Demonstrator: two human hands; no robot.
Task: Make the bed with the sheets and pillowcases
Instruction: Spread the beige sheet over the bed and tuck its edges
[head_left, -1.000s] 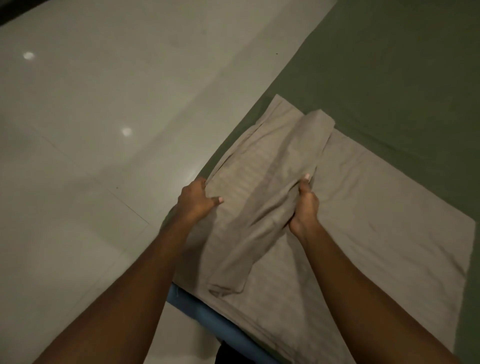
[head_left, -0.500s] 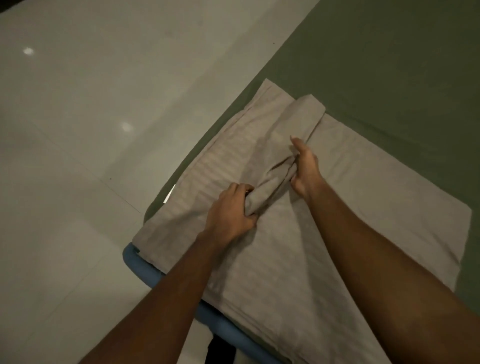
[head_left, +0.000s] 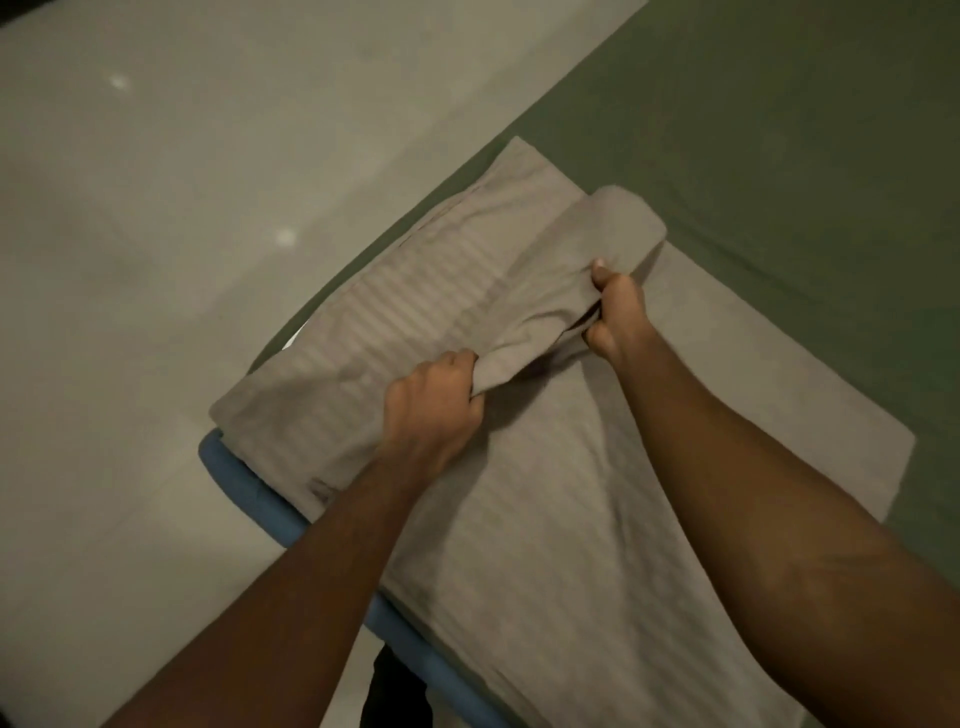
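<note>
Early in the job, judging by the layout. Already done: green sheet (head_left: 779, 130) spread flat over the bed, reaching the left edge beside the pale floor (head_left: 156, 208). On top of that, at the near left corner of the bed: folded beige striped linen (head_left: 545, 545), lying flat, one side just past the blue bed edge (head_left: 249, 488). Cannot tell whether one sheet or a stack of pillowcases. No pillow in view, nothing cased, no top layer spread, so most of the work judged as yet to do. Step in hand, probably: lifting the upper piece (head_left: 566, 260) off the stack to open it out. Left hand (head_left: 431, 410) curled tight, knuckles up, fingers (head_left: 457, 364) closed round a bunched end of that upper piece, over the middle of the stack. Right hand (head_left: 618, 317) further in toward the middle of the bed, also closed, thumb (head_left: 602, 273) pressed on top of the cloth, other fingers wrapped under and mostly hidden by fabric. Between the two grips, cloth gathered into a loose ridge. Beyond the right hand, the far end folded over and resting on the stack, near its far edge.
</note>
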